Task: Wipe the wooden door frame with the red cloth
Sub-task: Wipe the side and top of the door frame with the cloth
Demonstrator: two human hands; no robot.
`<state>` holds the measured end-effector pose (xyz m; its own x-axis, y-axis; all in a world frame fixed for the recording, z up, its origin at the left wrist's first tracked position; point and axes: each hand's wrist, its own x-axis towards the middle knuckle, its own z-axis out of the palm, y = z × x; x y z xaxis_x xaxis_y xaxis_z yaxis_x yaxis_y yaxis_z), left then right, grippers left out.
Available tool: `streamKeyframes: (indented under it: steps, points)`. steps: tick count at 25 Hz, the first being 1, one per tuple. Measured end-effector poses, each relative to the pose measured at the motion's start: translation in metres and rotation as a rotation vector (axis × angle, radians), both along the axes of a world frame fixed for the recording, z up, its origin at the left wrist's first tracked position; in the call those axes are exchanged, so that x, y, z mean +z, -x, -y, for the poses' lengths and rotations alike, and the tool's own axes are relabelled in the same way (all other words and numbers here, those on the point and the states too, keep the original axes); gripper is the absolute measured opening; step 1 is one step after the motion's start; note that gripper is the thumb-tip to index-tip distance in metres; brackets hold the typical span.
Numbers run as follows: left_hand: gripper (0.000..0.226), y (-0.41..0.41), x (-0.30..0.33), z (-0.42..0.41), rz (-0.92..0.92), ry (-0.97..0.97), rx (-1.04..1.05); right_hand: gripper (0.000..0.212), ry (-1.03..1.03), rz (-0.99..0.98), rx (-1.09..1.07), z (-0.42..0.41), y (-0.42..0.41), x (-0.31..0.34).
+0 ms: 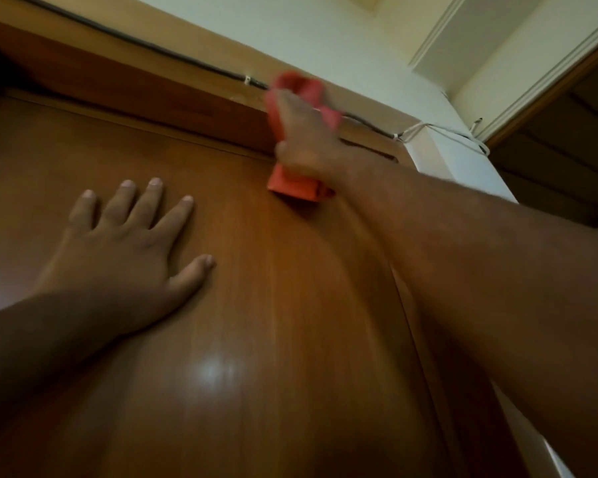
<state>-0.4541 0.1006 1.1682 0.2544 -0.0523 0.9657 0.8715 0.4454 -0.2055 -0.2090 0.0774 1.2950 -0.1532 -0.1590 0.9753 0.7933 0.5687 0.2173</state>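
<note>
I look up at a brown wooden door and the top bar of its wooden frame. My right hand reaches up and presses a red cloth against the top frame near its right end; cloth shows above and below the hand, which is blurred. My left hand lies flat on the door face with fingers spread, holding nothing.
A black cable runs along the wall just above the frame, held by white clips. White cords hang at the pale wall corner to the right. A dark wooden unit fills the far right.
</note>
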Motion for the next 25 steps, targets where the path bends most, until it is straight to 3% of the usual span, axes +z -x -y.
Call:
streamKeyframes:
  steps: [3, 5, 9, 13, 20, 25]
  points:
    - [0.088, -0.008, -0.007, 0.014, 0.056, 0.056, -0.053, 0.084, -0.105, 0.216, 0.046, 0.007, 0.069, 0.002]
    - [0.091, -0.01, -0.012, 0.015, 0.029, 0.044, -0.059, 0.087, -0.112, 0.236, 0.086, 0.002, 0.069, 0.001]
    - [0.094, -0.011, -0.014, 0.021, 0.05, 0.133, -0.111, 0.07, 0.039, -0.039, 0.106, -0.03, -0.023, 0.0]
    - [0.094, -0.011, -0.013, 0.021, 0.054, 0.157, -0.12, 0.049, 0.251, -0.356, -0.123, -0.044, -0.074, -0.001]
    - [0.095, -0.011, -0.015, 0.023, 0.067, 0.164, -0.112, 0.065, -0.085, -0.035, -0.08, 0.014, 0.075, 0.037]
    - [0.095, -0.015, -0.017, 0.025, 0.093, 0.182, -0.121, 0.092, -0.235, 0.153, 0.082, 0.009, 0.089, 0.016]
